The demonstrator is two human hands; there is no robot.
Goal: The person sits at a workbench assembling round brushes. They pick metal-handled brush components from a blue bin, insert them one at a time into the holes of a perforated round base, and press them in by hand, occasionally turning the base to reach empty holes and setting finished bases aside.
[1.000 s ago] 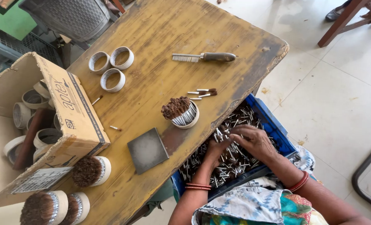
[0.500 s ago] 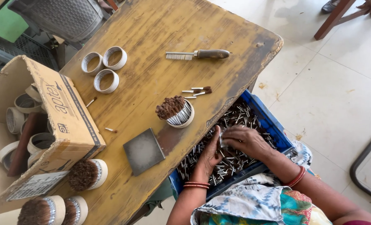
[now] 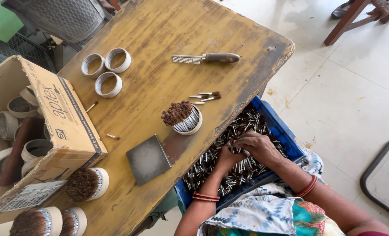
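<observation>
1. At far left, a cardboard box lying on its side on the counter, open end leftward, with pale rings stacked inside.
2. Below the box, along the counter's near edge, three rings packed with brown-tipped bristle pieces: two at the corner, one filled ring just beside the box.
3. Above the box, three empty white rings grouped close, two touching at the top, one below.
4. Two loose short pieces near the box's right side, apart from each other.
5. A flat dark grey square plate near the counter's front edge.
6. Right of the plate, a half-filled ring holding metal-stemmed brush pieces, brown tips up and leaning left.
7. Further up, a few loose stems and a metal comb with a dark handle.
8. Beyond the counter's right edge, a blue crate full of small metal brush stems, resting on the lap.
9. Left hand down in the crate, fingers curled among the stems; exact grip hidden.
10. Right hand just beside it, touching, fingers bent over a pinch of stems; red bangles on both wrists.
</observation>
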